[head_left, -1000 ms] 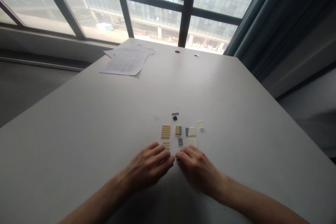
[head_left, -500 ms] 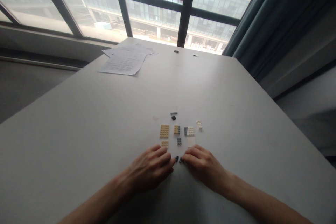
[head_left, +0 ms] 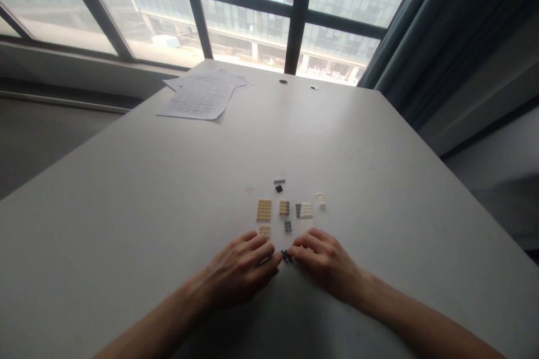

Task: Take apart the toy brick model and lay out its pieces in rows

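Small black toy brick pieces (head_left: 287, 256) lie between the fingertips of my two hands, close together or touching. My left hand (head_left: 248, 263) is closed, its thumb and index fingertips at the left black piece. From the other side, my right hand (head_left: 322, 258) pinches the right black piece. Just beyond them are a grey brick (head_left: 287, 226), a small tan plate (head_left: 264, 230) and a larger tan plate (head_left: 264, 210). A tan-and-grey block (head_left: 284, 207) and a white-and-grey block (head_left: 304, 210) sit side by side. A flat white piece (head_left: 306, 225) is partly behind my right hand.
Farther up the white table (head_left: 357, 151) lie a grey bar piece (head_left: 279, 182), a black piece (head_left: 278, 188) and a white piece (head_left: 320, 199). Printed papers (head_left: 202, 95) lie at the far left. Windows and a dark curtain (head_left: 408, 39) stand beyond.
My right hand has moved slightly left, bringing its black piece up against the one at my left fingertips. The other bricks stay where they were.
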Demonstrator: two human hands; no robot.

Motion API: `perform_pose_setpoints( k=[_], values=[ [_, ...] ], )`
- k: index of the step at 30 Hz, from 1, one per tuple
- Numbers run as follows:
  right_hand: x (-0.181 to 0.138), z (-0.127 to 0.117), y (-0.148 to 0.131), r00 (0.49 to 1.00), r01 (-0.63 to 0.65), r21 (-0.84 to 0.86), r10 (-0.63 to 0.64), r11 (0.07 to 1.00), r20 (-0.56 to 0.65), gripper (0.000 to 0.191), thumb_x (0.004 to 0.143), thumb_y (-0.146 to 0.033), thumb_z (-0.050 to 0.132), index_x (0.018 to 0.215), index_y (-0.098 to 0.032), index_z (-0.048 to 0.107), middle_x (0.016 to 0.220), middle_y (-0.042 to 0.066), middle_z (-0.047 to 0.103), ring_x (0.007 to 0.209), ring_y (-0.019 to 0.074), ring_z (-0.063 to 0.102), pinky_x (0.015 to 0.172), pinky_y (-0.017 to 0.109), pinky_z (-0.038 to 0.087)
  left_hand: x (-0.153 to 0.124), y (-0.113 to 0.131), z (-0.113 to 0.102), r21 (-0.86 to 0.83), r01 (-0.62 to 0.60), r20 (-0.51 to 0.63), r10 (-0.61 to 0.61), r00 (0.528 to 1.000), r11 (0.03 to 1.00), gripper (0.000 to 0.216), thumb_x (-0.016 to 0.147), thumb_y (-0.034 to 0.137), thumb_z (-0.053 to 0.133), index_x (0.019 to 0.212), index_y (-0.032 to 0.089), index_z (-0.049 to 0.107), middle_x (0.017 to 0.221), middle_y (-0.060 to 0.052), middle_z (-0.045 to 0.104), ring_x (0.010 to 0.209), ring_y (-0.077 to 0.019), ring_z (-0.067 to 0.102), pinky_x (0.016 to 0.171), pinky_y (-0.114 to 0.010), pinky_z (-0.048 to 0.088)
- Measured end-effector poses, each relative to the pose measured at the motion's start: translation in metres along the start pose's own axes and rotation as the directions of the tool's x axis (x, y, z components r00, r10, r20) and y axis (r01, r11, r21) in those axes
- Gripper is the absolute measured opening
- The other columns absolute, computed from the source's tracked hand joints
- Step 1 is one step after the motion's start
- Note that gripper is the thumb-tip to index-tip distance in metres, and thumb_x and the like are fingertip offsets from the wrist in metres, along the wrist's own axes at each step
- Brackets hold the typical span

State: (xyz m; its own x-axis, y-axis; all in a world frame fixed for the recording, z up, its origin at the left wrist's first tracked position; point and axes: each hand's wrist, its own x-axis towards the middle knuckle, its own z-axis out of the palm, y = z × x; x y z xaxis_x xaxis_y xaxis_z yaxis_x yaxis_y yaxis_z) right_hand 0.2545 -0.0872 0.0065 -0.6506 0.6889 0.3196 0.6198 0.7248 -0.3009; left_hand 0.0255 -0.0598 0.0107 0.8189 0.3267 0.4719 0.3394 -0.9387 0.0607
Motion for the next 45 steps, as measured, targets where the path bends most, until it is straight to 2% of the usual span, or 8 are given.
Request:
perform_pose_setpoints(
  k=[5,8,13,18,24,29,45],
  values=[
    [0.004,-0.003,0.000,0.995,0.095,-0.026,-0.094,0.995,0.038,0.016,0.094,-0.018,0.049,0.100,-0.020,0.064,0.092,0.005,0.066,0.082,0.0176,0.053,0.076,0.031,0.046,-0.001,-0.001,0.000,-0.003,-0.004,-0.021,0.004,1.000,1.000,0.012,0.088,0.016,0.053,0.099,0.017,0.058,0.071,-0.002,0.054,0.064,-0.0150,0.048,0.059,-0.032,0.038],
    [0.002,0.001,-0.002,0.998,0.056,-0.040,-0.055,0.998,0.021,0.016,0.094,-0.017,0.050,0.099,-0.020,0.064,0.090,0.005,0.066,0.081,0.0182,0.052,0.076,0.032,0.045,0.000,0.000,-0.001,0.004,-0.010,-0.022,0.010,1.000,1.000,0.013,0.088,0.015,0.054,0.100,0.016,0.058,0.071,-0.001,0.055,0.064,-0.0149,0.048,0.059,-0.032,0.039],
    [0.001,0.012,-0.006,0.996,-0.080,-0.099,0.077,0.992,-0.041,0.013,0.090,-0.015,0.055,0.097,-0.019,0.064,0.086,0.004,0.065,0.081,0.0201,0.051,0.075,0.034,0.043,0.000,0.001,-0.001,0.018,-0.012,0.011,0.012,1.000,1.000,0.014,0.089,0.018,0.053,0.102,0.016,0.057,0.078,-0.003,0.057,0.067,-0.0147,0.050,0.060,-0.032,0.040],
    [0.005,0.017,-0.009,0.985,-0.138,-0.126,0.123,0.982,-0.120,0.010,0.090,-0.017,0.055,0.094,-0.020,0.064,0.086,0.004,0.065,0.081,0.0204,0.051,0.074,0.034,0.040,-0.001,0.002,0.002,0.021,0.001,0.042,-0.001,0.999,1.000,0.014,0.090,0.019,0.050,0.101,0.015,0.057,0.083,-0.005,0.060,0.069,-0.0154,0.051,0.062,-0.033,0.041],
    [0.003,0.012,-0.009,0.969,-0.168,-0.072,0.151,0.983,-0.197,0.013,0.090,-0.017,0.055,0.099,-0.019,0.063,0.089,0.005,0.066,0.083,0.0200,0.053,0.075,0.034,0.040,-0.002,0.003,0.001,-0.018,0.010,0.076,-0.009,0.997,1.000,0.016,0.090,0.023,0.050,0.102,0.016,0.058,0.088,-0.006,0.062,0.072,-0.0165,0.052,0.065,-0.033,0.042],
    [0.000,0.011,-0.007,0.969,-0.181,-0.063,0.167,0.982,-0.182,0.011,0.090,-0.017,0.055,0.095,-0.019,0.064,0.088,0.005,0.065,0.082,0.0193,0.052,0.075,0.033,0.040,-0.003,0.004,0.002,-0.031,-0.007,0.089,0.010,0.996,0.999,0.019,0.091,0.029,0.049,0.102,0.016,0.058,0.091,-0.008,0.062,0.073,-0.0172,0.052,0.068,-0.032,0.043],
    [0.002,0.013,-0.008,0.967,-0.183,-0.057,0.169,0.981,-0.189,0.010,0.091,-0.018,0.055,0.092,-0.020,0.064,0.085,0.004,0.065,0.080,0.0188,0.051,0.074,0.033,0.038,-0.002,0.004,0.005,-0.044,0.014,0.128,-0.008,0.992,0.999,0.024,0.091,0.031,0.050,0.106,0.015,0.059,0.094,-0.008,0.064,0.074,-0.0180,0.052,0.068,-0.035,0.042]
  ],
)
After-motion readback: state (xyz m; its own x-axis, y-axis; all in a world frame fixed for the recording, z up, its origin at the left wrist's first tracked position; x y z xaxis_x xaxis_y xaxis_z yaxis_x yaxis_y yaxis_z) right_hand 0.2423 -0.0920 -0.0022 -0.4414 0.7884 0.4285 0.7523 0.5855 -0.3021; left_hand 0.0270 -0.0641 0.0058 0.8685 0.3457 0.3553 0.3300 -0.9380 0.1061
